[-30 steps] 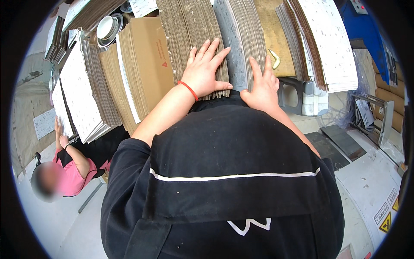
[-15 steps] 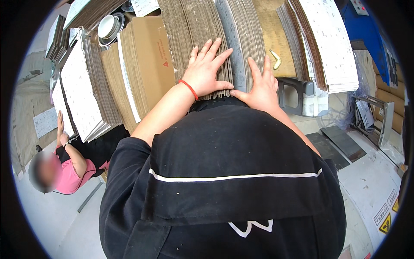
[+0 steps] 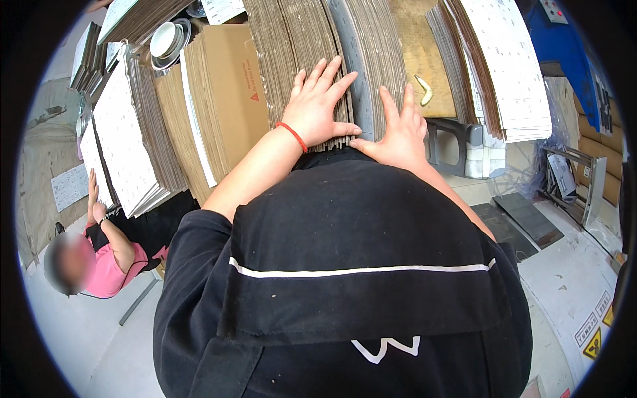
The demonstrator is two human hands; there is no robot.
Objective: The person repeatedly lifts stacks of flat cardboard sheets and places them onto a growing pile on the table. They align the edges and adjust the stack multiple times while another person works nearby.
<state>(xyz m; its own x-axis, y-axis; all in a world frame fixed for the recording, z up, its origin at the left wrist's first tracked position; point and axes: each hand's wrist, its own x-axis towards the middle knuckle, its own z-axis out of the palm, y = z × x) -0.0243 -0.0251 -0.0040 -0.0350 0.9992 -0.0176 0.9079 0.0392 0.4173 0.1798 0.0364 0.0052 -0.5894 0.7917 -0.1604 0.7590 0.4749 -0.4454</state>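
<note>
Each grip is spread, unclenched: left hand (image 3: 317, 114) on the brown stack (image 3: 292, 36), right hand (image 3: 402, 136) on the grey-faced stack (image 3: 378, 50) alongside, both stacks running lengthwise away.

2 close-packed stacks of cardboard-like sheets run side by side from the top edge toward the centre of the frame. The left stack (image 3: 286, 50) is brown, its rough sheet edges flecked pale, with a dark seam lengthwise. The right stack (image 3: 378, 60) shows grey-brown edges and, leftward, a grey face (image 3: 365, 96).
</note>
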